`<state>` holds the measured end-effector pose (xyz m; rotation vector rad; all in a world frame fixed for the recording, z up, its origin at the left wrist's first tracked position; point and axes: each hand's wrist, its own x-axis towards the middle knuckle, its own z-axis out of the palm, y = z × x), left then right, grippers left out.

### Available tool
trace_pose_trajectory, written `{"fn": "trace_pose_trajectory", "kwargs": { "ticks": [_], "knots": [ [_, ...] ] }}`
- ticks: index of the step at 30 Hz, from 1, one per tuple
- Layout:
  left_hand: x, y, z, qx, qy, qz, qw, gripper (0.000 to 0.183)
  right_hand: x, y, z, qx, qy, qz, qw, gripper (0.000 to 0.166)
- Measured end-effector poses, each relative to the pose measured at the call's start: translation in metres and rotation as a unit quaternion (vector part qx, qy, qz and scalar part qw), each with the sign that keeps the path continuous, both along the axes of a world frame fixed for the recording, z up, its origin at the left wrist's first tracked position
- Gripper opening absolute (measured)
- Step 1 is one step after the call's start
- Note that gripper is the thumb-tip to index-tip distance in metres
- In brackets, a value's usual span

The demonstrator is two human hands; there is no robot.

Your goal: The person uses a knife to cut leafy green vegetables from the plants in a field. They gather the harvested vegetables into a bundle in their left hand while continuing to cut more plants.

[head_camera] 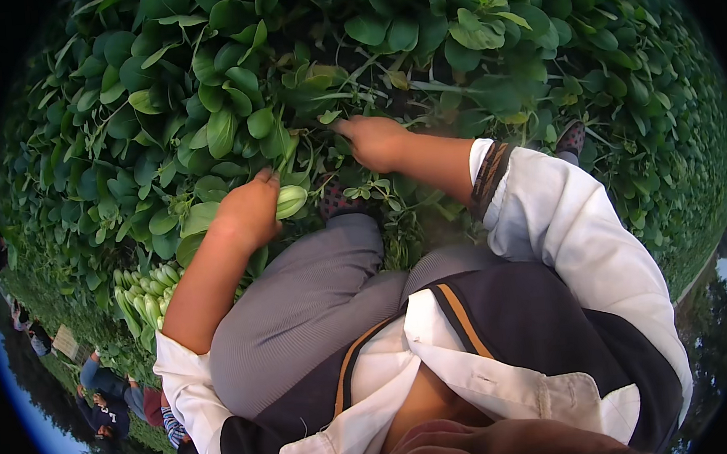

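Note:
My left hand (245, 210) is closed around a head of bok choy (291, 202), whose pale green base points to the right, towards my knee. Its leaves are partly hidden by the hand. My right hand (375, 141) is low among the stems of the leafy plants (246, 89), a short way right of and beyond the left one. The fingers are curled and point left. Something dark and blurred lies at their tips, and I cannot make out whether they grip it.
Several bok choy heads (150, 292) are piled beyond my left forearm, pale bases showing. Trampled leaves and weeds (430, 89) cover the ground ahead. My patterned shoe (339, 200) is close to the left hand. Other people (107, 403) and a box-like object (67, 341) are farther left.

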<state>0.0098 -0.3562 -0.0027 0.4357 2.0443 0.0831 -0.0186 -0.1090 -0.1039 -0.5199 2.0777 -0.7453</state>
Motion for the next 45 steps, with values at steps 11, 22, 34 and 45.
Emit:
{"fn": "trace_pose_trajectory", "kwargs": {
  "ticks": [11, 22, 34, 45],
  "knots": [
    [-0.006, 0.000, 0.012, 0.018, -0.017, -0.010, 1.000, 0.073, 0.002, -0.012, -0.013, 0.060, -0.022, 0.123, 0.990, 0.065],
    [-0.029, 0.040, 0.102, 0.297, 0.031, 0.007, 0.954, 0.073, -0.007, 0.077, 0.093, -0.319, -0.439, -0.398, 0.740, 0.053],
    [-0.040, 0.067, 0.049, 0.491, 0.002, 0.395, 0.777, 0.101, -0.027, 0.018, 0.145, -0.408, -0.349, -0.488, 0.688, 0.055],
    [-0.047, 0.047, 0.041, 0.455, -0.134, 0.510, 0.718, 0.062, -0.044, 0.046, 0.137, -0.210, -0.207, -0.342, 0.892, 0.038]
  ]
}}
